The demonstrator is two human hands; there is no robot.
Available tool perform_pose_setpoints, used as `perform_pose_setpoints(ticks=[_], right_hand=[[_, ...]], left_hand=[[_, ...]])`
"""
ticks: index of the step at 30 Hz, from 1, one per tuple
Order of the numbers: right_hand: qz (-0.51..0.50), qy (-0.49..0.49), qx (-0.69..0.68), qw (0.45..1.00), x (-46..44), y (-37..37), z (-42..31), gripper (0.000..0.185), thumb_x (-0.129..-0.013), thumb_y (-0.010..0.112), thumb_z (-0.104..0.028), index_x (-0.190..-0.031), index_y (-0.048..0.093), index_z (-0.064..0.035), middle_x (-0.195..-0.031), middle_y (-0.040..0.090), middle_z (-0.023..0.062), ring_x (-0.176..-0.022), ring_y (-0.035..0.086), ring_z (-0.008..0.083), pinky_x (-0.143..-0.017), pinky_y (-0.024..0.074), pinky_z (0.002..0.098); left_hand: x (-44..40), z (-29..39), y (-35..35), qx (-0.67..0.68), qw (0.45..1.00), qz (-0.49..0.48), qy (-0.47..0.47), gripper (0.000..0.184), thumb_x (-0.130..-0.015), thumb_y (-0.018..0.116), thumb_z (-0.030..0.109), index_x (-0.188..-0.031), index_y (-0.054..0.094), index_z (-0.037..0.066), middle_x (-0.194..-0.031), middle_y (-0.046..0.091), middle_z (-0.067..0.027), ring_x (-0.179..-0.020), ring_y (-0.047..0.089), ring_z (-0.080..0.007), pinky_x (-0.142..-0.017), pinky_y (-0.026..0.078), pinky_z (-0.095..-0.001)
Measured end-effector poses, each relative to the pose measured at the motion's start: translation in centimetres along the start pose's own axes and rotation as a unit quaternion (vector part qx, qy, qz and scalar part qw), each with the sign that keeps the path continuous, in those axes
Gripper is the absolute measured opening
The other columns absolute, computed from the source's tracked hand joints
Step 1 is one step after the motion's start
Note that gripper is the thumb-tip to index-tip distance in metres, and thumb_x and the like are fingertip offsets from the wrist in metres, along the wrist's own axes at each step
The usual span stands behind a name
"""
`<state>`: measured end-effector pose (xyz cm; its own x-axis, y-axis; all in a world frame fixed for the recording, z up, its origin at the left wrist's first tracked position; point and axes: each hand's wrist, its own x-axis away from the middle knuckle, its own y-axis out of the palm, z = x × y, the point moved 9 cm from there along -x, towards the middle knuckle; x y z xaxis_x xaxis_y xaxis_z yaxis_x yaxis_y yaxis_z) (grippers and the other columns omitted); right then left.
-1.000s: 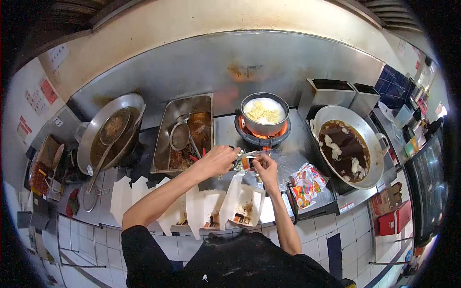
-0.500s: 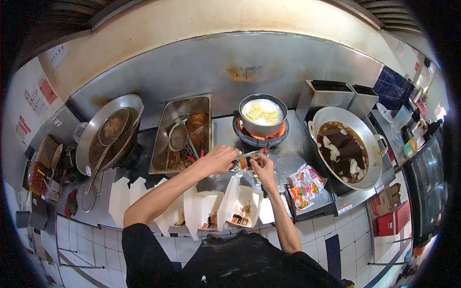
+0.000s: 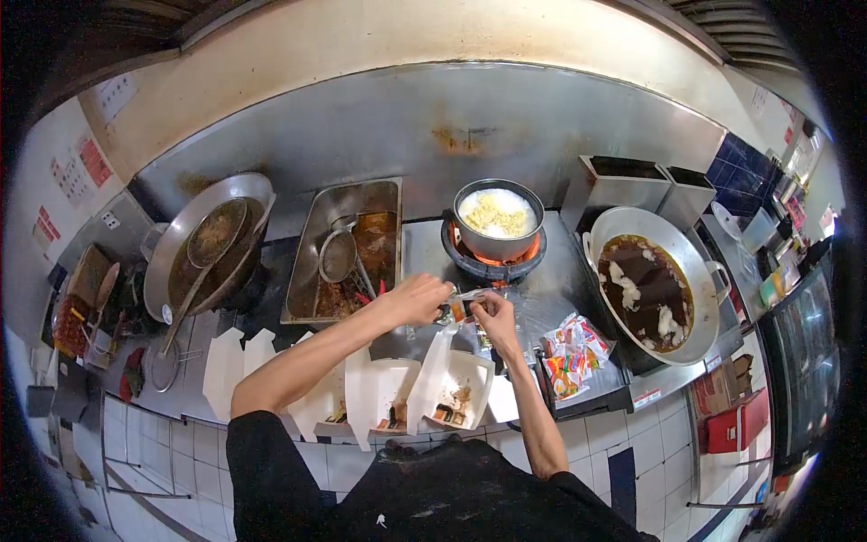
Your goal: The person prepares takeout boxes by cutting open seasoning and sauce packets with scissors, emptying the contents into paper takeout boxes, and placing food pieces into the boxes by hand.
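just beyond the white boxes point(image 3: 424, 393), apparently holds a silvery item point(image 3: 471, 294), unclear in kind, between left hand point(image 3: 421, 298), with fingers curled, and right hand point(image 3: 497, 322), with fingertips pinched; risks scorching at the lit burner point(image 3: 515, 271) through over-reaching.

A steel counter point(image 3: 421, 246) bears open white boxes point(image 3: 470, 372), colourful packets point(image 3: 573, 354), a metal tray point(image 3: 300, 271) and a burner point(image 3: 492, 268).
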<state>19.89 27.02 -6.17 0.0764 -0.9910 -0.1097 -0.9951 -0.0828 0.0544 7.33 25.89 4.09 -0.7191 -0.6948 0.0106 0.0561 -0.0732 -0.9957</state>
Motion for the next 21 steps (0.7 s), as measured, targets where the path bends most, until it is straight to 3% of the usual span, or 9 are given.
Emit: perform_pose_setpoints(ticks=[4,6,7,9,12,13,15,20,21], right_hand=[[-0.021,-0.010,-0.036,0.999,0.0,1.0,-0.4,0.012,-0.083,0.063,-0.004,-0.092,0.066,0.0042,-0.080,0.065,0.0035,-0.071,0.057,0.0084,-0.063,0.0491,0.0251],[-0.020,0.003,-0.079,0.997,0.0,1.1,-0.6,0.013,-0.083,0.063,-0.004,-0.092,0.066,0.0044,-0.080,0.065,0.0037,-0.070,0.056,0.0082,-0.062,0.0483,0.0250],[-0.014,0.003,-0.064,0.998,-0.1,0.9,-0.1,0.013,-0.083,0.063,-0.004,-0.092,0.066,0.0044,-0.080,0.065,0.0039,-0.070,0.056,0.0082,-0.062,0.0483,0.0250],[-0.004,0.001,-0.049,0.999,-0.5,0.5,0.9,0.014,-0.083,0.063,-0.005,-0.093,0.066,0.0045,-0.080,0.065,0.0041,-0.071,0.057,0.0082,-0.061,0.0482,0.0251],[-0.023,-0.033,0.001,0.999,-1.1,0.8,1.5,0.015,-0.082,0.063,-0.005,-0.093,0.066,0.0041,-0.081,0.066,0.0045,-0.070,0.057,0.0083,-0.061,0.0493,0.0256],[-0.024,-0.032,0.016,0.999,-1.3,0.9,1.7,0.014,-0.084,0.061,-0.004,-0.095,0.064,0.0054,-0.080,0.065,0.0057,-0.069,0.059,0.0099,-0.061,0.0519,0.0264],[-0.027,-0.035,0.032,0.999,-1.5,1.0,1.1,0.014,-0.086,0.059,-0.002,-0.097,0.062,0.0067,-0.080,0.065,0.0069,-0.067,0.061,0.0115,-0.062,0.0545,0.0271],[-0.036,-0.002,-0.021,0.999,-1.4,1.7,0.9,0.012,-0.085,0.060,-0.002,-0.092,0.063,0.0070,-0.078,0.065,0.0063,-0.066,0.060,0.0117,-0.061,0.0532,0.0267],[-0.011,-0.006,0.009,1.000,-1.4,1.4,0.7,0.010,-0.084,0.061,-0.004,-0.086,0.064,0.0055,-0.072,0.062,0.0042,-0.062,0.056,0.0102,-0.056,0.0487,0.0259]], left_hand=[[-0.2,0.5,-0.5,0.005,0.999,0.031,0.005,0.035,-0.068,0.070,0.010,-0.098,0.059,-0.005,-0.071,0.064,-0.0233,-0.074,0.065,-0.0404,-0.066,0.052,-0.0477],[-0.4,0.6,-0.7,-0.017,1.000,0.018,0.014,0.020,-0.069,0.067,0.009,-0.082,0.060,-0.003,-0.072,0.064,-0.0219,-0.075,0.065,-0.0390,-0.065,0.053,-0.0462],[-0.4,0.6,-0.7,-0.017,1.000,0.018,0.014,0.020,-0.069,0.067,0.009,-0.082,0.060,-0.003,-0.072,0.064,-0.0219,-0.075,0.065,-0.0390,-0.065,0.053,-0.0462],[-0.6,0.3,-0.2,-0.008,1.000,-0.004,0.012,0.037,-0.070,0.070,0.013,-0.101,0.059,-0.004,-0.074,0.064,-0.0237,-0.076,0.064,-0.0406,-0.066,0.051,-0.0480],[-0.9,0.1,0.2,0.010,1.000,0.019,0.005,0.039,-0.071,0.070,0.013,-0.105,0.059,-0.003,-0.075,0.064,-0.0236,-0.077,0.065,-0.0406,-0.068,0.052,-0.0477],[-1.0,0.0,0.3,0.009,1.000,0.020,0.004,0.039,-0.071,0.070,0.013,-0.105,0.059,-0.003,-0.075,0.064,-0.0236,-0.077,0.065,-0.0406,-0.068,0.052,-0.0477],[-1.2,-0.1,0.2,0.003,0.999,0.034,0.012,0.023,-0.070,0.069,0.013,-0.083,0.060,-0.003,-0.074,0.065,-0.0219,-0.076,0.065,-0.0384,-0.066,0.052,-0.0470],[-1.5,-0.4,0.3,0.023,0.999,0.047,0.008,0.027,-0.069,0.069,0.014,-0.088,0.061,-0.003,-0.076,0.065,-0.0227,-0.078,0.065,-0.0394,-0.068,0.052,-0.0468],[-1.7,-0.6,0.7,0.024,0.999,0.035,0.009,0.029,-0.069,0.069,0.014,-0.090,0.061,-0.003,-0.077,0.065,-0.0231,-0.079,0.065,-0.0397,-0.069,0.052,-0.0469]])
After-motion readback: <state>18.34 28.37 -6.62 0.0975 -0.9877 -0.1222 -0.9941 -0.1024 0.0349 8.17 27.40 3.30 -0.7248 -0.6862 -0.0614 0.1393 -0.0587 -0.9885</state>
